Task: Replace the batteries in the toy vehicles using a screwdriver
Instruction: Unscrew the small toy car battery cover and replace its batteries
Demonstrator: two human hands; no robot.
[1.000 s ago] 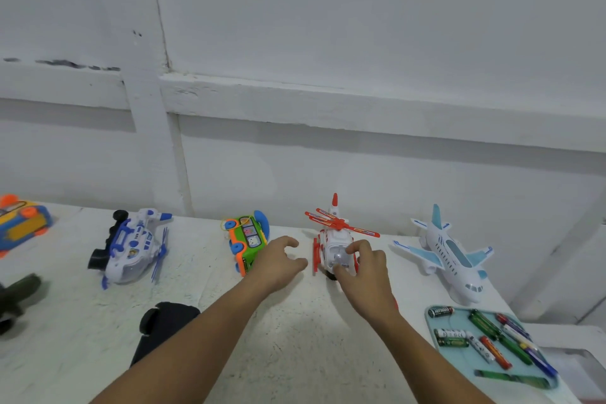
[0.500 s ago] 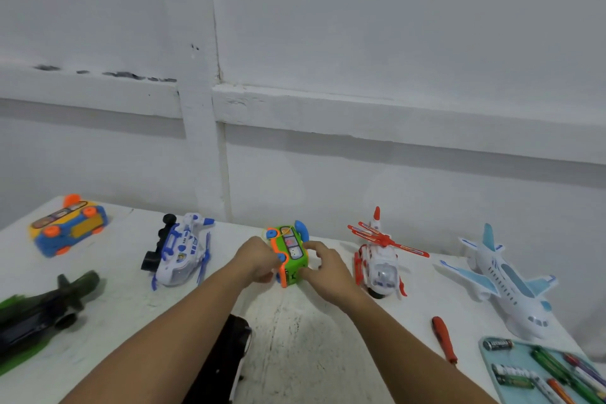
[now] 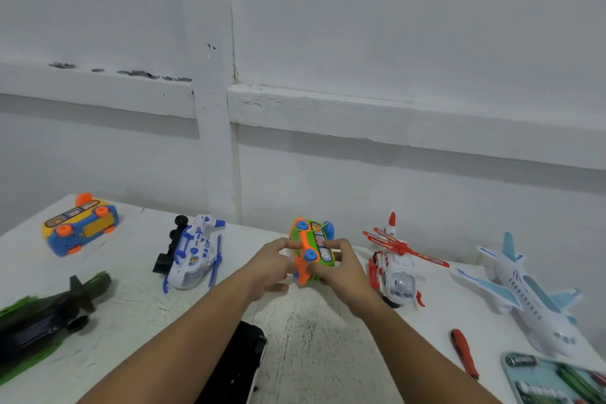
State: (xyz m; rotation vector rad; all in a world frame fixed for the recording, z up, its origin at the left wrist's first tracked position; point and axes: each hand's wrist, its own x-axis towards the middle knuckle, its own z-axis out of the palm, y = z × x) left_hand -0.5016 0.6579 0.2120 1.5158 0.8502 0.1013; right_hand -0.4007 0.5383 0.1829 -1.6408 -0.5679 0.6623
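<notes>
Green car (image 3: pixel 311 248): held between both hands near the back middle of the surface (image 3: pixel 311 348), tilted so that a side with two blue wheels faces the camera. Orange trim runs down to its low end; whether that end touches the surface cannot be told.
Left hand (image 3: pixel 270 267): grips the car's left side, fingers curled, thumb against the orange edge.
Right hand (image 3: pixel 344 272): grips the car's right side, fingers curled round the green body.
Screwdriver (image 3: pixel 464 353): red handle, lying on the surface to the right of the right forearm, apart from both hands and near the tray.
Tray (image 3: pixel 506 371): teal, in the bottom right corner, cut off by the frame edge.
Batteries (image 3: pixel 521 360): one dark cell lies in the tray's far left corner; the others are blurred green and red shapes.
Red helicopter (image 3: pixel 396 272): white and red, standing just right of the right hand, nose toward the camera.
Plane (image 3: pixel 531 298): white with pale blue wings, at the far right beyond the tray.
Blue helicopter (image 3: pixel 193 256): white and blue, left of the left hand and apart from it.
Yellow car (image 3: pixel 80 223): yellow and blue with orange wheels, at the back left.
Dark toy (image 3: pixel 42 315): dark green and black, at the left edge, partly cut off.
Black object (image 3: pixel 236 367): at the near edge beneath the left forearm; what it is cannot be told.
Wall (image 3: pixel 393 43): white, with a ledge across it.
</notes>
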